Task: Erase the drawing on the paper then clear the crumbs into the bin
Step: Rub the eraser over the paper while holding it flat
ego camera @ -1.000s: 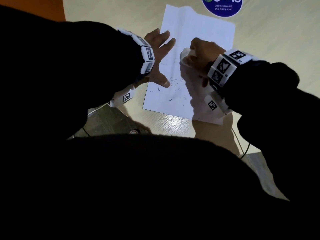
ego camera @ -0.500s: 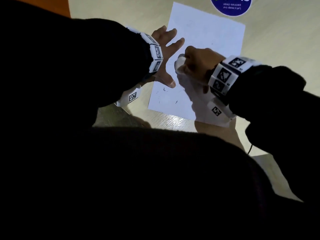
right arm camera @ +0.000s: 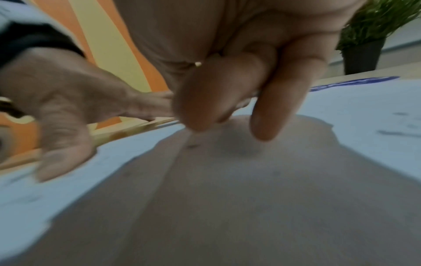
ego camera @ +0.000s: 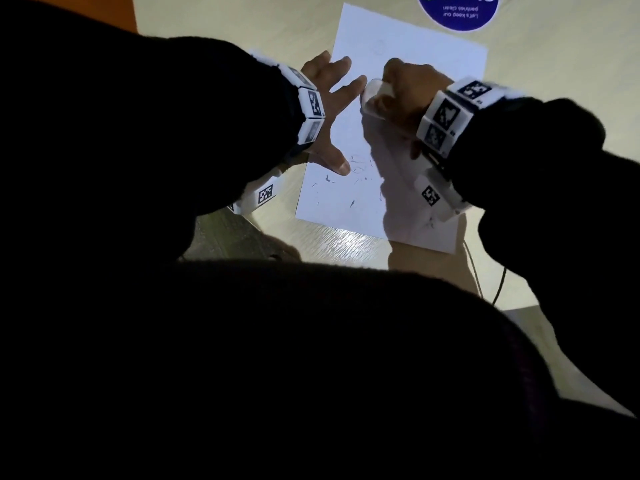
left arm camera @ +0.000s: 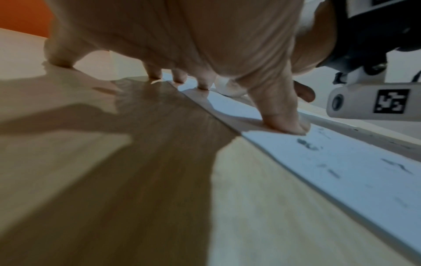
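A white sheet of paper [ego camera: 408, 57] lies on the pale wooden table [ego camera: 554, 64]. My left hand [ego camera: 334, 109] is spread flat, its fingers and thumb pressing the sheet's left edge; the left wrist view shows the fingertips [left arm camera: 293, 126] planted on the paper [left arm camera: 341, 162]. My right hand [ego camera: 405, 95] grips a white eraser [ego camera: 375, 98] and holds it on the paper's middle, close to my left fingers. Dark eraser crumbs [ego camera: 353, 178] and faint pencil marks lie on the lower part of the sheet. In the right wrist view my curled fingers [right arm camera: 227, 93] hide the eraser.
A round blue sticker [ego camera: 457, 12] sits on the table beyond the paper. A potted green plant [right arm camera: 373, 36] stands at the far right edge. A thin cable [ego camera: 498, 289] hangs off the near table edge. Orange wall panels rise at the left. No bin is visible.
My right hand with the eraser has rubbed back and forth over the middle of the sheet. The left hand stays pressed on the left edge. The head view has shifted slightly.
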The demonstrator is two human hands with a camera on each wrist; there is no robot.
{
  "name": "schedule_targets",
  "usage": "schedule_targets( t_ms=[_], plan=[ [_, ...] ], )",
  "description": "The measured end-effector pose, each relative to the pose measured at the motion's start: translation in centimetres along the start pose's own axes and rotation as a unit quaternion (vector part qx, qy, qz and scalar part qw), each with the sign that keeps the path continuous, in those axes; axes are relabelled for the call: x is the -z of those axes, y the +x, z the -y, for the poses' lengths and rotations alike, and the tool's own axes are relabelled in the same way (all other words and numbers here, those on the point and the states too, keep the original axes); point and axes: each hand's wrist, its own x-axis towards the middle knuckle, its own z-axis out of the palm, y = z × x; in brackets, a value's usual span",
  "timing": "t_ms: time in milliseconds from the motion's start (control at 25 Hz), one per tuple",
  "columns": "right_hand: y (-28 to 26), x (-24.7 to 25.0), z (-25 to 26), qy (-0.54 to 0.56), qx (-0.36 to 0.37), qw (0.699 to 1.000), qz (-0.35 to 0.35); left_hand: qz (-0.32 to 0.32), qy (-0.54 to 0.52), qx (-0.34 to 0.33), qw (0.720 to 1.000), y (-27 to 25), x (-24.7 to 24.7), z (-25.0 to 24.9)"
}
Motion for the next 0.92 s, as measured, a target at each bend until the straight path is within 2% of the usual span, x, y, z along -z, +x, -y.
schedule_targets(
  t_ms=[80, 160, 320, 480, 680, 840, 920],
  plan=[
    [-0.7, -1.1, 0.6, -0.022, 0.004, 1.0, -0.006, 0.01, 0.011, 0.014, 1.0, 0.1, 0.1, 0.0],
    [-1.2, -1.6, 0.7, -0.029, 0.014, 0.999, 0.019, 0.013, 0.008, 0.018, 1.0, 0.0, 0.3, -0.2],
    [0.2, 0.0, -0.1, 0.021, -0.019, 1.0, 0.004, 0.009, -0.008, 0.006, 1.0, 0.0, 0.0, 0.0],
    [-0.8, -1.6, 0.3, -0.032, 0.02, 0.998, 0.057, 0.017, 0.003, 0.009, 1.0, 0.3, 0.0, 0.0],
    [0.0, -0.3, -0.3, -0.002, -0.008, 1.0, 0.007, 0.021, -0.003, 0.01, 1.0, 0.5, 0.0, 0.2],
    [-1.8, -1.7, 0.1, -0.036, 0.03, 0.997, 0.06, 0.009, 0.002, 0.003, 1.0, 0.4, -0.1, 0.3],
    [-0.3, -0.6, -0.5, -0.014, 0.009, 0.999, 0.034, 0.001, -0.003, -0.003, 1.0, 0.3, -0.2, 0.2]
  ],
)
